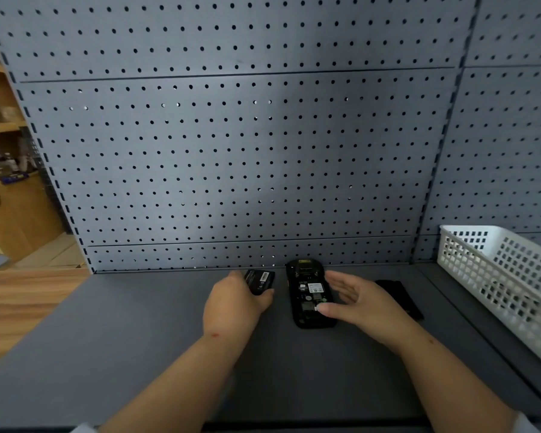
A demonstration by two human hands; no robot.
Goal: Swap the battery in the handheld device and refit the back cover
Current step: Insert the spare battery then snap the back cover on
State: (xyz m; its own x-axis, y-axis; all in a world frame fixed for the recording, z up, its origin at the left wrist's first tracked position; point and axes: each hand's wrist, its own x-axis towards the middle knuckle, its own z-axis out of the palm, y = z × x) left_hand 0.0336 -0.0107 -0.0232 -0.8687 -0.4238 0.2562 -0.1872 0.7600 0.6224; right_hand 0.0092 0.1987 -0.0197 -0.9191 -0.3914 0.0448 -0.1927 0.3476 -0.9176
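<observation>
We look from head height, forward and down: pegboard wall point(231, 151) fills frame, grey bench point(107, 354) below, near.

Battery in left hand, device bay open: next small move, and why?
Probably carry the battery rightward over the device and lower it into the bay. The left hand grips it just left of the device, which lies face down with its compartment exposed and apparently empty. The right hand is open against the device's right edge, seemingly steadying it. The back cover lies aside on the table.

Back cover point(400, 298) partly behind the right hand point(353, 301); basket point(512, 276) cut by right edge.
</observation>
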